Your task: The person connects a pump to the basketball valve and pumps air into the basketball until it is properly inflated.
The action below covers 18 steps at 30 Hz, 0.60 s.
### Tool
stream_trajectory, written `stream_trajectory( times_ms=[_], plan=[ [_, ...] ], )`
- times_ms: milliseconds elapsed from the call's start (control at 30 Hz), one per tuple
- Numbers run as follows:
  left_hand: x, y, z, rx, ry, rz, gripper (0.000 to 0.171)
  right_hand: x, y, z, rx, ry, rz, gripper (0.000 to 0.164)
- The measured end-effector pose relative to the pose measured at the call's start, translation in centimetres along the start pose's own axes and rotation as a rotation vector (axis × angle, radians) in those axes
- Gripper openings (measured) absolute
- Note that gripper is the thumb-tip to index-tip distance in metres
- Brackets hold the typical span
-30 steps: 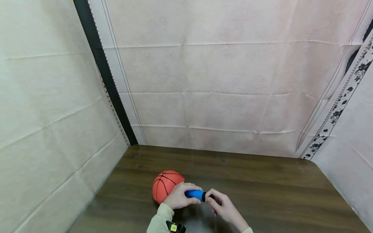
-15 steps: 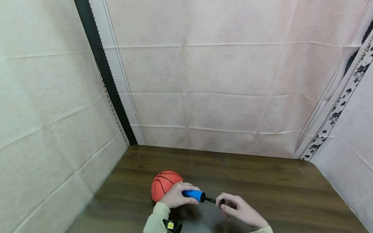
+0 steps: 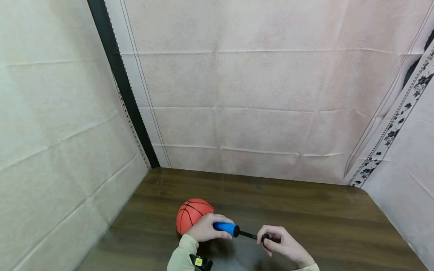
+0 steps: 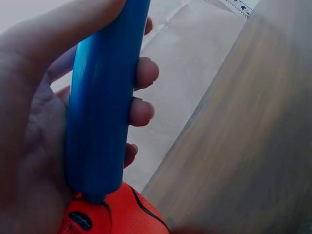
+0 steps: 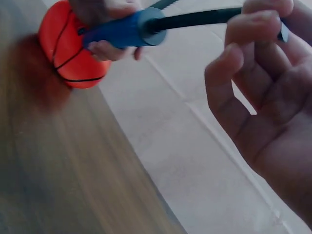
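An orange-red basketball [image 3: 191,214] with black lines rests on the wooden table. My left hand [image 3: 206,227] grips the blue barrel of a hand pump [image 3: 225,227], fingers wrapped round it. In the left wrist view, the barrel's lower end [image 4: 97,183] meets the basketball [image 4: 139,214]; any needle between them is hidden. A black rod [image 3: 247,235] sticks out of the barrel's other end. Its black end handle [image 3: 266,238] is pinched by my right hand [image 3: 285,244]. The right wrist view shows the rod [image 5: 195,20] running from the barrel to my right fingers [image 5: 253,27].
The wooden table [image 3: 322,218] extends to the right of and behind the hands. Pale cloth sheets hang along the back [image 3: 254,94] and both sides. A black device with a yellow label [image 3: 200,262] is strapped on the left wrist.
My right hand has moved to the right, drawing the black rod out of the blue barrel, where it was almost fully in. The left hand and the basketball stay nearly in place.
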<state>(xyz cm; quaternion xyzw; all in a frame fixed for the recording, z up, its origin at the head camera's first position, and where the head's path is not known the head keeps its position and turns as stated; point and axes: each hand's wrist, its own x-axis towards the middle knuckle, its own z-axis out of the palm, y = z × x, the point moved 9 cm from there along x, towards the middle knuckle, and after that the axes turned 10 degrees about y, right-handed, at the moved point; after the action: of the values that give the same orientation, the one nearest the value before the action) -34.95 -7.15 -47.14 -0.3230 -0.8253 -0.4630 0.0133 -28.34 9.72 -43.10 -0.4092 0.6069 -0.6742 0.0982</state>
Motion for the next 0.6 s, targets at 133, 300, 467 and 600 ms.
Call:
stream_trajectory(
  times_ms=[133, 300, 467, 600],
  plan=[
    [0.1, 0.1, 0.0, 0.002, -0.007, -0.009, 0.038, 0.7, 1.1, 0.5, -0.013, 0.052, 0.055, 0.020],
    [0.1, 0.1, 0.3, 0.024, -0.009, -0.013, 0.039, 1.5, 2.5, 1.3, -0.086, 0.081, 0.127, 0.020],
    [0.1, 0.1, 0.3, 0.092, -0.007, 0.016, 0.040, 1.5, 3.7, 1.7, -0.228, 0.071, 0.205, 0.026],
    [0.1, 0.1, 0.3, 0.131, -0.015, 0.019, 0.041, 1.0, 3.9, 1.5, -0.278, 0.027, 0.239, 0.026]
  ],
)
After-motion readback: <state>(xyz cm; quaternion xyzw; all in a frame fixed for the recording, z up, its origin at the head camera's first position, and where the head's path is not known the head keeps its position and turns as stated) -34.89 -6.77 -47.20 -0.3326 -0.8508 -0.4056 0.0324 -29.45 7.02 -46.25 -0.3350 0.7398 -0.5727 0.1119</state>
